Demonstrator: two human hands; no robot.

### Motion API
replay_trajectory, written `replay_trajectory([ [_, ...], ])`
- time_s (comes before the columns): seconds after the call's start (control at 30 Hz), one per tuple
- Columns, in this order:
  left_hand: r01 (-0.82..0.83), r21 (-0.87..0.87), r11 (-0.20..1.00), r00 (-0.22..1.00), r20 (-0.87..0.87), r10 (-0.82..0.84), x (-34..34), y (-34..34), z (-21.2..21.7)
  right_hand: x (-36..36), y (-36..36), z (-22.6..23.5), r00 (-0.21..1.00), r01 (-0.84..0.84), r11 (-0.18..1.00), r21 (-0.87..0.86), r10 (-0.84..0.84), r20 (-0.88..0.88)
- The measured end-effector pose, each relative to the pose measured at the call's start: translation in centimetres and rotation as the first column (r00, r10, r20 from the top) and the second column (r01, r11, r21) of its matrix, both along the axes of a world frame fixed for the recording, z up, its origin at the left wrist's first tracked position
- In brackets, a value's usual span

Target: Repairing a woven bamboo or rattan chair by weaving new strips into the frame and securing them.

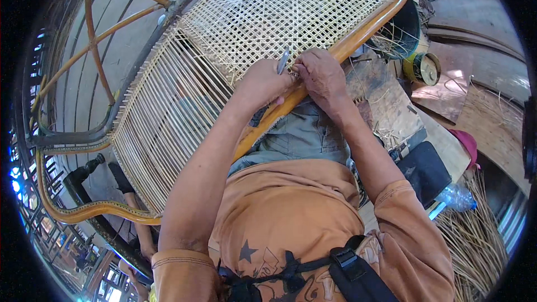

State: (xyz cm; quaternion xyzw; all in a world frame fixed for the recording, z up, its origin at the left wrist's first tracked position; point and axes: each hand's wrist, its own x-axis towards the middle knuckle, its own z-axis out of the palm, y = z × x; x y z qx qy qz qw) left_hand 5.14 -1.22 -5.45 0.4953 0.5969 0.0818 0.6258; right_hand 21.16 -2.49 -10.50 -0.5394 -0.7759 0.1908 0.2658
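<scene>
Two at once, holding left hand (264, 85) and right hand (323, 78) close together at the near edge of the cane frame (366, 29), set aslant in front of the lap (307, 134). Gripping a metal tool (283, 61) in the left hand, pointing it upward over the lattice (285, 8). Curling the right hand inward just beside it, but being unable to tell whether gripping anything there. Having bare parallel strands (162, 109) of the same frame to the left, and a yellow can (428, 69), a bottle (457, 197) and a straw bundle (475, 240) off to the right.

No readable text, just unclear shirt print (265, 269)
</scene>
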Motion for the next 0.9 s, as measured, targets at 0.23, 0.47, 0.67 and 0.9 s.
replay_trajectory([
  [0.23, 0.126, 0.02, 0.992, 0.985, -0.12, -0.122, -0.2, 0.8, -1.6, 0.0, -0.1, 0.3, 1.0, -0.007, 0.999, -0.046, 0.007, -0.007],
  [0.47, 0.301, -0.065, 0.952, 0.914, -0.266, -0.307, 1.4, 2.9, -0.1, 0.2, -0.1, 0.1, 0.999, -0.03, 0.999, -0.012, 0.03, -0.011],
  [0.67, 0.402, -0.049, 0.914, 0.861, -0.318, -0.396, 1.4, 2.8, -0.3, 0.4, -0.1, 0.8, 0.999, -0.041, 0.998, -0.054, 0.04, -0.008],
  [0.9, 0.087, 0.036, 0.996, 0.994, -0.064, -0.085, -0.2, 0.1, -1.5, 0.3, -0.1, 0.5, 0.999, -0.049, 0.996, -0.069, 0.049, -0.01],
])
